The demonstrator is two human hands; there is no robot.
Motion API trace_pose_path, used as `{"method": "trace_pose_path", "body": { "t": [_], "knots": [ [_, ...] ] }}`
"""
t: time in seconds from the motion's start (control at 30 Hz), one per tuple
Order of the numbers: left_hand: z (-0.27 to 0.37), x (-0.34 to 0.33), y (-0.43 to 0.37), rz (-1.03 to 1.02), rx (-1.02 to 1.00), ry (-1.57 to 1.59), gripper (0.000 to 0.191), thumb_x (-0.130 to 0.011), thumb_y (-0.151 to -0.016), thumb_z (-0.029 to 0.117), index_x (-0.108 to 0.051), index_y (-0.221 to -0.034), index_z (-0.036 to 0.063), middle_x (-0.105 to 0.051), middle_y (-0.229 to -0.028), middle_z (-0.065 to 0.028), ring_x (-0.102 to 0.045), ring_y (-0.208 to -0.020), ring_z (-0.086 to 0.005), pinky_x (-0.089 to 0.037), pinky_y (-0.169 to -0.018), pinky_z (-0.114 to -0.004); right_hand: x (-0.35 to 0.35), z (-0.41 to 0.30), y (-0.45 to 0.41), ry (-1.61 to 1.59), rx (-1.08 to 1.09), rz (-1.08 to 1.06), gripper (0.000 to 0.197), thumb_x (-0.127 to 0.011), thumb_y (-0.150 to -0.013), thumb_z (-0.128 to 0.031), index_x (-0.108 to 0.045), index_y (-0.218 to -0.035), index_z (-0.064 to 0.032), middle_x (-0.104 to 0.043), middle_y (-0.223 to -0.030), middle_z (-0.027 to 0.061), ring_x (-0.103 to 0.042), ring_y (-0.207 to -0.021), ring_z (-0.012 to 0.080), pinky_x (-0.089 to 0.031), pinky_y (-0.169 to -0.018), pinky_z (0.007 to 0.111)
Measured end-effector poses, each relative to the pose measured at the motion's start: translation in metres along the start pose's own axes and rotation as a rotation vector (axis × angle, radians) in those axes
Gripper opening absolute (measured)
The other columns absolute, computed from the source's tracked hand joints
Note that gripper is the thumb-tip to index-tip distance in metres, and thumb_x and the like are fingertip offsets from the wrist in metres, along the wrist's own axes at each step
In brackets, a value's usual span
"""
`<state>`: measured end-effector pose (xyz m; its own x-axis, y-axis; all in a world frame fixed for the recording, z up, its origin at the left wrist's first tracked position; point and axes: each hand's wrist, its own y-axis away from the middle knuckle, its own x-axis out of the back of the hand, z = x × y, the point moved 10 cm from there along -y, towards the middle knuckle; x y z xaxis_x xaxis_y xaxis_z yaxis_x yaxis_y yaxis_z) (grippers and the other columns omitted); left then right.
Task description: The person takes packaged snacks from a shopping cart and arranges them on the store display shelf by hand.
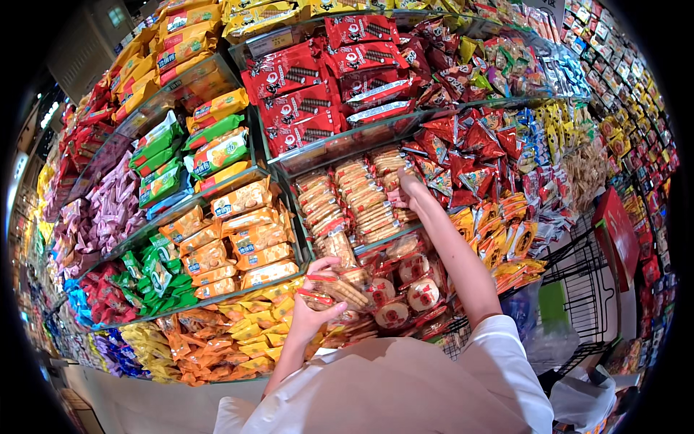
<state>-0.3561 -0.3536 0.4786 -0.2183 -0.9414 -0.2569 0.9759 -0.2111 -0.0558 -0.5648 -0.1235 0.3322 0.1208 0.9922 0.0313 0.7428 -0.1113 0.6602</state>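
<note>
My left hand (310, 314) grips clear-wrapped biscuit packs (340, 288) with red edges, thumb on the near side and fingers around the far side. They are held over the front of the biscuit bin, and how many there are is hard to tell. My right hand (407, 191) reaches across to the rightmost of three rows of stacked, clear-wrapped biscuits (364, 203). Its thumb and curled fingers touch the packs there, but the hand hides whether one is gripped. Below that arm lie round biscuits (423, 293) in clear wrappers with red print.
Clear dividers (347, 142) separate the bins. Red wafer-roll packs (298, 103) rise behind, orange packs (255, 233) stand left, and red pouches (482, 157) lie right. A black wire cart (588, 304) stands at my right, near a red box (615, 238).
</note>
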Motion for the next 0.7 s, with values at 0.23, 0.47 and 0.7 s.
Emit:
{"method": "trace_pose_path", "body": {
  "t": [0.23,0.47,0.7],
  "knots": [
    [-0.003,-0.007,-0.006,-0.073,-0.055,-0.077,0.047,-0.072,-0.065,0.013,-0.050,-0.105,0.0025,-0.040,-0.122,-0.0065,-0.044,-0.104,-0.0140,-0.035,-0.091,-0.029,-0.007,-0.010,-0.013,0.028,-0.014,0.003,0.061,-0.026,-0.091,-0.052,-0.050,-0.096,0.0042,-0.060,-0.073,0.0148,-0.059,-0.055,0.0204,-0.049,-0.045,0.030],
    [-0.005,-0.008,-0.003,-0.053,-0.008,-0.047,0.047,-0.072,-0.064,0.014,-0.051,-0.104,0.0026,-0.040,-0.123,-0.0062,-0.044,-0.105,-0.0140,-0.035,-0.091,-0.029,-0.007,-0.007,-0.002,0.059,-0.055,-0.004,0.063,-0.023,-0.091,-0.054,-0.052,-0.090,0.0025,-0.058,-0.066,0.0086,-0.053,-0.050,0.0159,-0.044,-0.046,0.029],
    [-0.004,-0.011,-0.004,-0.023,0.035,0.008,0.040,-0.073,-0.064,0.014,-0.051,-0.097,0.0040,-0.039,-0.124,-0.0088,-0.041,-0.110,-0.0183,-0.033,-0.093,-0.033,-0.009,-0.005,-0.027,-0.106,0.093,-0.014,0.051,-0.027,-0.093,-0.047,-0.051,-0.094,-0.0018,-0.050,-0.055,0.0080,-0.043,-0.043,0.0159,-0.039,-0.042,0.030]
  ]
}}
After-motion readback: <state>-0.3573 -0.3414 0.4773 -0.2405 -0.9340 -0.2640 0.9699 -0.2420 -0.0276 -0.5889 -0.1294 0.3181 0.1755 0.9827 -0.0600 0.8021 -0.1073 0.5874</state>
